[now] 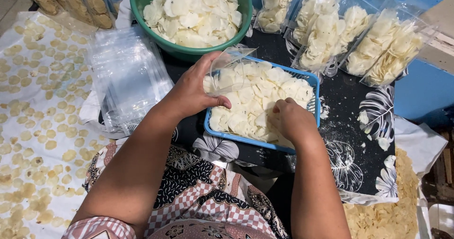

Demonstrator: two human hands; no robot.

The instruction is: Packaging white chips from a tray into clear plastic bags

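Two hands work here, the left hand [189, 93] and right hand [291, 120], among one blue basket [213, 125], one green bowl [142, 2], and four filled chip bags [326, 26] on the right.

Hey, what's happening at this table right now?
A person is working over a blue basket of pale round chips. The left hand holds a clear plastic bag open above it, while the right hand gathers chips in the basket. Filled bags and a green bowl of chips sit behind.

green bowl [142, 5] of chips | filled bags [378, 50] | empty bag stack [125, 73]
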